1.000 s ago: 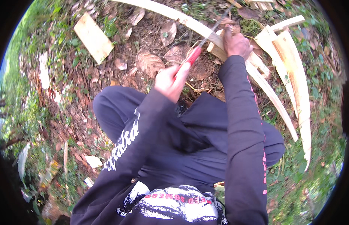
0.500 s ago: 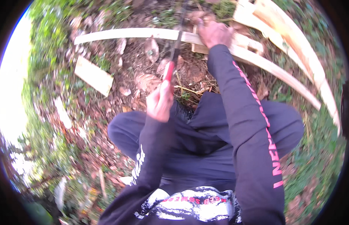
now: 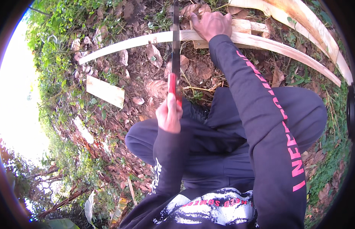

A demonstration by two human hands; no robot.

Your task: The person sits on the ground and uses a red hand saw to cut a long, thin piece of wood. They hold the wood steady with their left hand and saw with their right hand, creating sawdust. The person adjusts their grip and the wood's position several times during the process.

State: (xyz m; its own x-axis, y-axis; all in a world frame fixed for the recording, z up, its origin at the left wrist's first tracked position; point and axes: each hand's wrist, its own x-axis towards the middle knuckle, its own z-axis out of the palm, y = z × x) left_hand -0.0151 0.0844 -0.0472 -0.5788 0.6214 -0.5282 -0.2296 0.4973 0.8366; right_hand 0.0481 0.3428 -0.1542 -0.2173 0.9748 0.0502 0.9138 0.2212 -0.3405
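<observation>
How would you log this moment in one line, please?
left hand: grips red-handled blade; right hand: at pale wood strip; blade: crosses strip in view; flat board: left of blade

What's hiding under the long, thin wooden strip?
A wooden block pokes out near the right hand, with dry leaves nearby. Whatever lies directly beneath the wooden strip and hand is covered, so I can't see it.
</observation>
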